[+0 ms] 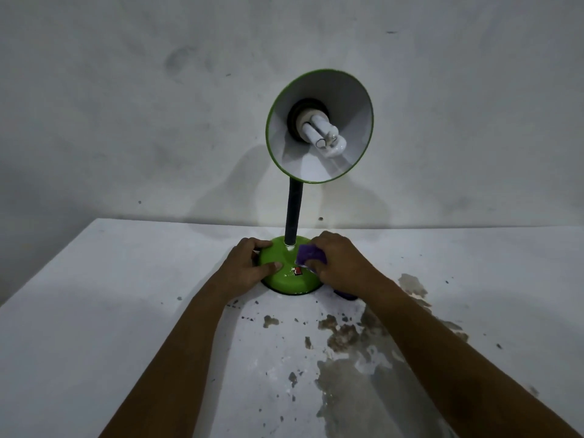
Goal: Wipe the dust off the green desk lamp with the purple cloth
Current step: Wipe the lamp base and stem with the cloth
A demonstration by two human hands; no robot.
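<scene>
The green desk lamp stands on a white table near the wall, with a round green base, a black neck and a green shade tilted toward me, its bulb showing. My left hand grips the base's left side, thumb on top. My right hand holds the bunched purple cloth against the top right of the base, beside the neck. A further bit of purple cloth shows under my right wrist.
The white table has worn, chipped patches of brown in front of the lamp and to the right. Its left edge slants away at the left. A stained grey wall rises right behind the lamp.
</scene>
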